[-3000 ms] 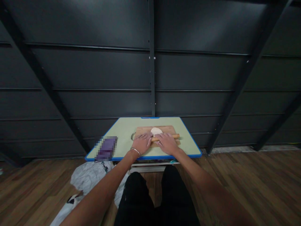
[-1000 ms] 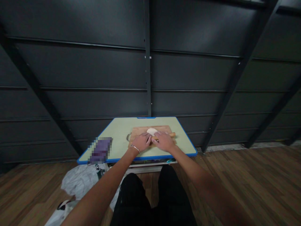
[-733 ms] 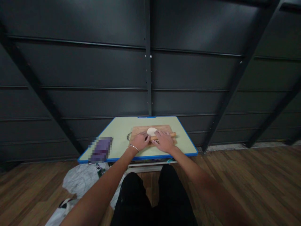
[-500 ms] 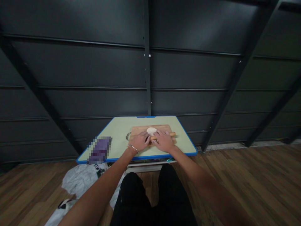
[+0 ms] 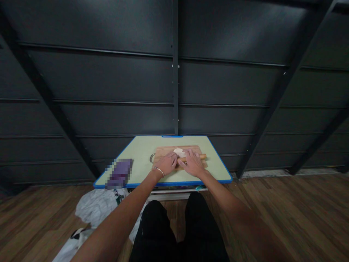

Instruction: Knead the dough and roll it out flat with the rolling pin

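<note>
A wooden rolling pin [image 5: 203, 157] lies across a wooden cutting board [image 5: 163, 150]. My right hand [image 5: 193, 163] is closed over the pin, whose right end sticks out past my fingers. My left hand [image 5: 167, 163], with a bangle at the wrist, is bent over the pin's left part, which it hides. A flat, round, pale piece of dough [image 5: 179, 150] rests on the board just beyond the pin, close to the fingertips of both hands. Part of its near side is covered by my fingers.
The board lies on a pale green folding table [image 5: 141, 153] with a blue rim. A metal ring handle [image 5: 152, 157] shows at the board's left. A blurred purple item [image 5: 120, 173] lies at the table's left. White bags [image 5: 98, 205] are on the floor. A dark panelled wall [image 5: 125, 80] stands behind.
The view has shifted slightly, so everything sits a little further right. Both hands remain at the rolling pin on the board, with only slight finger movement.
</note>
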